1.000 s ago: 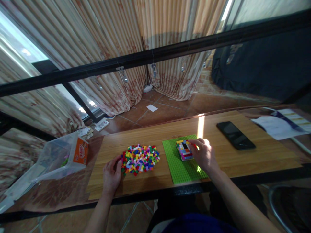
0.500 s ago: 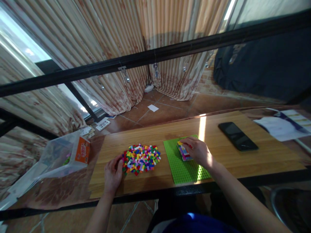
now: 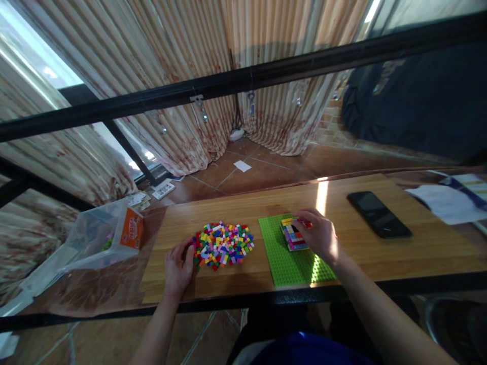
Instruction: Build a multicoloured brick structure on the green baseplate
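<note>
A low block built of many-coloured toy bricks [image 3: 292,240] stands on a green studded baseplate [image 3: 277,263]. My right hand [image 3: 315,234] is over its right and far side, fingers closed, with small red building bricks [image 3: 305,222] showing at them. Part of the block is hidden beneath that hand. To the left lies a loose heap of small bricks [image 3: 224,246] in many colours. At the heap's left edge rests my left hand [image 3: 178,266], thumb and fingers curved and apart, touching the outermost bricks. I see nothing held in it.
A black phone [image 3: 378,214] lies on the wooden board [image 3: 228,205] to the right, with papers [image 3: 443,202] beyond it. A clear plastic box [image 3: 97,241] with an orange label stands at the left. A black rail [image 3: 220,83] crosses in front of the curtains.
The right hand has shifted slightly off the block, uncovering more of its top and the red bricks at the fingers. The left hand stays by the heap. The view has shifted a little.
</note>
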`<state>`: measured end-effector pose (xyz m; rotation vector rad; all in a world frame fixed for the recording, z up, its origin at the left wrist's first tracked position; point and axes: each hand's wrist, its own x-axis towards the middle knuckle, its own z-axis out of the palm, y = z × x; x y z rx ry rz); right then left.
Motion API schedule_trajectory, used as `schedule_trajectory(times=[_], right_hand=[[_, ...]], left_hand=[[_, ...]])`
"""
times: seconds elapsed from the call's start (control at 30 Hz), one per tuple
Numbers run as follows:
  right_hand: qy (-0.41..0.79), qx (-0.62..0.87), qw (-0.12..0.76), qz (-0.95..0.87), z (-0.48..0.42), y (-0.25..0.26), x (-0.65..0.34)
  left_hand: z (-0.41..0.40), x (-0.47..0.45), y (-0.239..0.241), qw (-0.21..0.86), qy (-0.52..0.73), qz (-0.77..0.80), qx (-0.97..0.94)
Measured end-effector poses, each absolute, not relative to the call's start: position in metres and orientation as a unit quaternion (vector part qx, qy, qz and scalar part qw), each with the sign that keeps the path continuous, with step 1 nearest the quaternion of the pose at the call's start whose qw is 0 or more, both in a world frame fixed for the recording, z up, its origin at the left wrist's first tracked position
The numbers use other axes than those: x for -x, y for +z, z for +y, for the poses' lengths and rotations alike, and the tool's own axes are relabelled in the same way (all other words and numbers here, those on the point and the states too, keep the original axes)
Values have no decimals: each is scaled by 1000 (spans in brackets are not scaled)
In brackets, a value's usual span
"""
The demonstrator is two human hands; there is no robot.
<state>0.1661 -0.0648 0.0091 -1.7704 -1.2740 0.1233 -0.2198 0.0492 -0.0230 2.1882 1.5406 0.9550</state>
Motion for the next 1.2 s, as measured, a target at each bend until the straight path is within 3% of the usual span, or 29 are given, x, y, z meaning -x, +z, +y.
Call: schedule_trajectory(times=[0.2, 0.6, 1.2], right_hand=[[66, 734, 444, -509, -53, 1, -170], [260, 741, 390, -481, -46, 11, -176], [280, 748, 375, -471, -47, 15, -173]], left_hand=[[48, 218, -22, 137, 331, 542, -760], [48, 218, -23, 133, 338, 539, -760], [47, 217, -20, 132, 329, 542, -762]])
